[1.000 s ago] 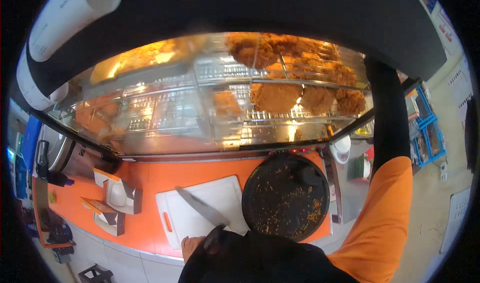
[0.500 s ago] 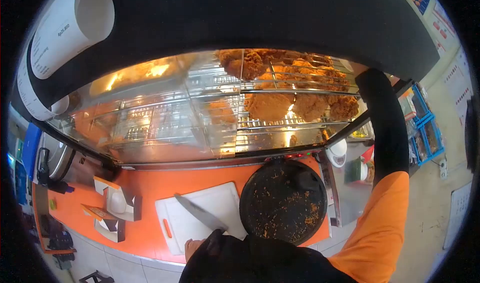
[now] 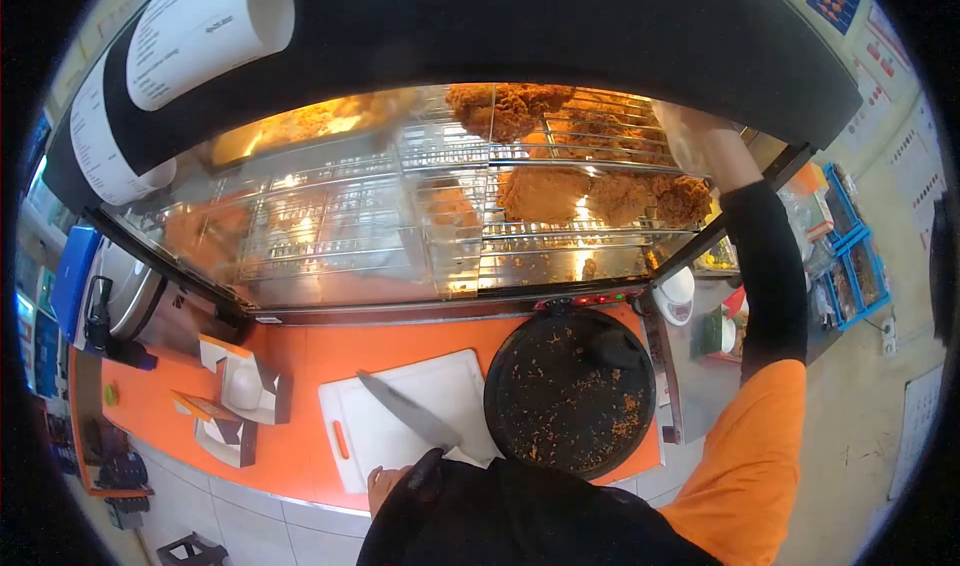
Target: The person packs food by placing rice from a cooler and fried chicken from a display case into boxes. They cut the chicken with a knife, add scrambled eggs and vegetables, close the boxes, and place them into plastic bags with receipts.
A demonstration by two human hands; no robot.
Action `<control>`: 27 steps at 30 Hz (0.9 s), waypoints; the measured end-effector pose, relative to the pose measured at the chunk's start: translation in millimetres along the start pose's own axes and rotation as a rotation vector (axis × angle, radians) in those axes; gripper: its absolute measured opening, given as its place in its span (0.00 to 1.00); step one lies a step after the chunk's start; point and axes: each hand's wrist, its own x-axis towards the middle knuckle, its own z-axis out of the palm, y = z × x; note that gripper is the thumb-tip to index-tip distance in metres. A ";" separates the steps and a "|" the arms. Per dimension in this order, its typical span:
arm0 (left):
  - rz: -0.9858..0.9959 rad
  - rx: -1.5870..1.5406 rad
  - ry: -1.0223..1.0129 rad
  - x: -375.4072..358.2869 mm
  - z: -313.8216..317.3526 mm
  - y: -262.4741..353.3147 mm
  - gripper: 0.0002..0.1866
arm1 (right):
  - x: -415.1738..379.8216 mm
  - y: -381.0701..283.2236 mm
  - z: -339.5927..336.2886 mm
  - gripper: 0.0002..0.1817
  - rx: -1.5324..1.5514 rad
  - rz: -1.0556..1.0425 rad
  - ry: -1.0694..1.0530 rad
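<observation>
My right hand [image 3: 695, 148], in a clear plastic glove, reaches into the right end of the lit display case, beside pieces of fried chicken [image 3: 545, 196] on wire racks. Its fingers are blurred and partly hidden. My left hand [image 3: 386, 482] shows only in part at the counter's front edge, below the white cutting board [image 3: 345, 401]. A knife [image 3: 410, 412] lies on the board, its handle end by my dark sleeve. Right of the board is a round black tray [image 3: 570, 391] with crumbs.
Two open boxes [image 3: 241, 382] stand on the orange counter [image 3: 297, 351] at left. Paper slips [image 3: 210, 36] hang from the black case top. A blue wire rack [image 3: 855, 256] is at right, near a white round container [image 3: 676, 292].
My right hand now shows more at the case's right end, where the black top hid most of it before. The view has shifted slightly; the boxes, board and knife lie as before.
</observation>
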 end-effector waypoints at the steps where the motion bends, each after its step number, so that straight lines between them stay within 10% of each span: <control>1: -0.001 -0.004 -0.003 -1.3 4.3 -2.5 0.18 | -5.0 -1.2 -5.0 0.34 0.048 -0.008 0.002; 9: -0.167 -0.086 -0.220 14.3 -28.1 14.4 0.17 | -147.8 -24.3 -58.3 0.38 0.678 -0.029 -0.172; 13: -0.267 -1.272 0.222 5.5 -24.7 19.5 0.16 | -247.3 -36.8 -27.9 0.37 0.751 0.000 -0.459; 16: 0.212 -1.272 0.303 10.6 -57.0 38.2 0.11 | -333.9 -78.4 13.5 0.30 0.777 0.032 -0.768; 20: 0.632 -1.503 -0.578 1.4 -87.9 27.5 0.25 | -460.5 -133.3 100.8 0.26 0.695 -0.249 -1.085; 22: 0.590 -1.497 -0.939 -7.5 -71.2 29.4 0.23 | -521.9 -171.7 164.6 0.25 0.650 0.011 -1.237; 27: 0.347 -1.242 -0.789 -58.1 -67.3 10.4 0.17 | -574.1 -210.0 183.3 0.27 0.394 -0.324 -0.786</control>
